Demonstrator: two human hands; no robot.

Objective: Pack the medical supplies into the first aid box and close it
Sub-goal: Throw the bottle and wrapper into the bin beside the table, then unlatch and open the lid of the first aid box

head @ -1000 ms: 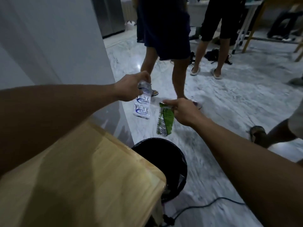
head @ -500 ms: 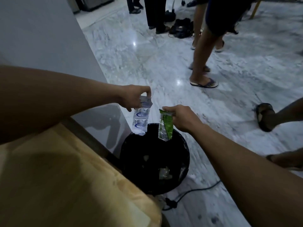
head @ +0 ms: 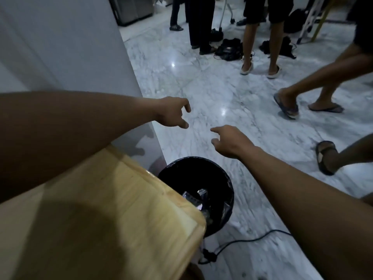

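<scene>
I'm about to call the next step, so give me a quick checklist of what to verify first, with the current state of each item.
1. Left hand free: ok, fingers spread, nothing in it.
2. Right hand free: ok, open and holding nothing.
3. Wrappers in the black bin: ok, crumpled foil packaging lies inside it.
4. First aid box located: not ok, no box is in view.
5. Supplies within reach: not ok, the visible part of the wooden table holds none.
6. Way back clear: cannot tell; a black cable runs on the floor by the bin and a passing person's sandalled foot is close on the right.
</scene>
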